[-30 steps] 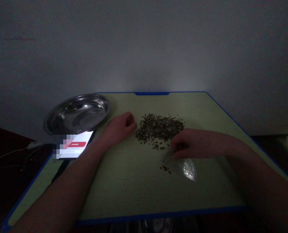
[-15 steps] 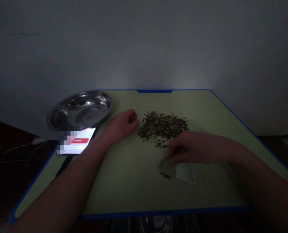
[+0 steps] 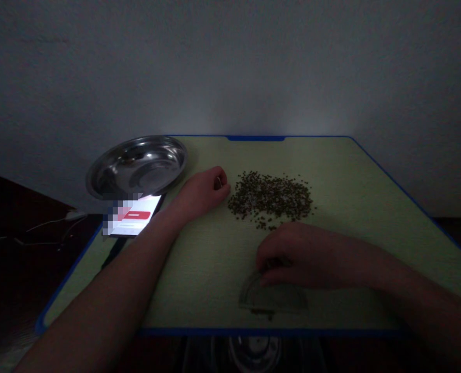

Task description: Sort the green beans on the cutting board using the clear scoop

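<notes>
My right hand (image 3: 288, 254) pinches the curved rim of a clear semicircular protractor (image 3: 283, 299) between thumb and fingers. The protractor's straight edge faces the near side of the table, with a few dark grains (image 3: 262, 312) along it. Beyond that hand lies a spread pile of small brown-green grains (image 3: 273, 197). My left hand (image 3: 211, 185) rests on the table just left of the pile, its fingers curled closed. Something thin and pale shows inside that curl, too small to name.
A steel basin (image 3: 110, 178) stands at the table's back left corner. In front of it lies a phone (image 3: 141, 223) with a lit screen, partly behind my left forearm. The green tabletop (image 3: 199, 290) has a blue rim. Another shiny metal bowl (image 3: 254, 352) shows below the near edge.
My right hand has drawn the protractor toward the near table edge, and a few grains have moved with it. My left hand keeps its place beside the pile. The view has shifted slightly.
</notes>
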Motion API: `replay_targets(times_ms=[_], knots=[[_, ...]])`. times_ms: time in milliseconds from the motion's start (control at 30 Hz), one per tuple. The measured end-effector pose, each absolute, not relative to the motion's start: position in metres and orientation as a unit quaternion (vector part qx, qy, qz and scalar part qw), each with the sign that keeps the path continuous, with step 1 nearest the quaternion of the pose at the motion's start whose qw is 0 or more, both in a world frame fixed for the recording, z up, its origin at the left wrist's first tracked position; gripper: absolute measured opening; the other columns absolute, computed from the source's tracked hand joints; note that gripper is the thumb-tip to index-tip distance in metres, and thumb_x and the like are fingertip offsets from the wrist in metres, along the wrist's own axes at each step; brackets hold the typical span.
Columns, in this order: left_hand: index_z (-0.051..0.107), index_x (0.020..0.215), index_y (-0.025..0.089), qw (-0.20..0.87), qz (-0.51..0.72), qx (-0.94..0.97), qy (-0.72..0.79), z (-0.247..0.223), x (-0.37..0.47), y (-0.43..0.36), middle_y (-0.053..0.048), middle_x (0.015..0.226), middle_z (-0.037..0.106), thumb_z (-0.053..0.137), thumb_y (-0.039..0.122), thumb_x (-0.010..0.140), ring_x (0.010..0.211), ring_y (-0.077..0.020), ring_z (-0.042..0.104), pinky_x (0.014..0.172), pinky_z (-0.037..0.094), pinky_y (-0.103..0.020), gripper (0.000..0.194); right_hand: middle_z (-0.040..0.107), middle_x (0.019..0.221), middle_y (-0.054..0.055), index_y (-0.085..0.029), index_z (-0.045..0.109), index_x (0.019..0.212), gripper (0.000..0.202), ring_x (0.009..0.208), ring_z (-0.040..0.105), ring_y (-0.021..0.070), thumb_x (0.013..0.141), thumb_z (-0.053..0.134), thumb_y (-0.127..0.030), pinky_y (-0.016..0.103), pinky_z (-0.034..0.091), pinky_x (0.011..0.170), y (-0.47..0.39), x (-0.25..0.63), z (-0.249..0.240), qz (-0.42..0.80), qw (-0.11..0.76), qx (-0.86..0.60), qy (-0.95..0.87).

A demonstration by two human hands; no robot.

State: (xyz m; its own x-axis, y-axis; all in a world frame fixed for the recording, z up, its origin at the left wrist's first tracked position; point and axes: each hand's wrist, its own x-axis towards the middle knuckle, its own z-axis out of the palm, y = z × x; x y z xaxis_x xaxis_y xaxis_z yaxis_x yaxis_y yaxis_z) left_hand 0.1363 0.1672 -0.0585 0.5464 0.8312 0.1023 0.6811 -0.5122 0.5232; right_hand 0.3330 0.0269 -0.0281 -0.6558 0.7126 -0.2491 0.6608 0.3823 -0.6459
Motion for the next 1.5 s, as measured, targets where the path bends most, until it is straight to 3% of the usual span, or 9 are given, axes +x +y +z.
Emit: replay_targets(times_ms=[767, 1067, 1333, 1500], knots=[[0.059, 0.085, 0.018, 0.215, 0.167, 0.850, 0.450, -0.057, 0.137, 0.166, -0.003, 0.076, 0.064, 0.055, 0.034, 0.080, 0.062, -0.0142, 0.051, 0.058, 0.036, -0.029, 0.017, 0.067, 0.069, -0.003, -0.022, 0.074, 0.084, 0.014, 0.063, 0.058, 0.0113, 0.083, 0.070, -0.035, 0.022, 0.037, 0.057, 0.021, 0.328, -0.020, 0.439, 0.023, -0.386, -0.811], [0.056, 0.082, 0.018, 0.223, 0.164, 0.850, 0.447, -0.057, 0.137, 0.167, -0.002, 0.074, 0.064, 0.054, 0.033, 0.081, 0.061, -0.0132, 0.053, 0.056, 0.035, -0.027, 0.015, 0.062, 0.064, -0.004, -0.019, 0.070, 0.080, 0.020, 0.057, 0.051, 0.0097, 0.089, 0.061, -0.033, 0.022, 0.035, 0.052, 0.037, 0.357, -0.015, 0.358, 0.127, -0.475, -0.794], [0.056, 0.082, 0.018, 0.218, 0.170, 0.852, 0.444, -0.058, 0.137, 0.166, -0.002, 0.074, 0.064, 0.054, 0.033, 0.080, 0.061, -0.0134, 0.053, 0.056, 0.035, -0.027, 0.015, 0.066, 0.068, -0.002, -0.019, 0.071, 0.081, 0.015, 0.061, 0.055, 0.0109, 0.088, 0.061, -0.027, 0.024, 0.034, 0.057, 0.037, 0.337, -0.030, 0.307, 0.093, -0.489, -0.811], [0.057, 0.083, 0.018, 0.220, 0.156, 0.852, 0.449, -0.056, 0.136, 0.166, -0.002, 0.074, 0.064, 0.052, 0.035, 0.082, 0.062, -0.0139, 0.053, 0.056, 0.036, -0.028, 0.018, 0.066, 0.070, -0.001, -0.019, 0.069, 0.079, 0.016, 0.061, 0.054, 0.0117, 0.088, 0.060, -0.030, 0.025, 0.033, 0.056, 0.053, 0.362, -0.032, 0.233, 0.116, -0.563, -0.785]])
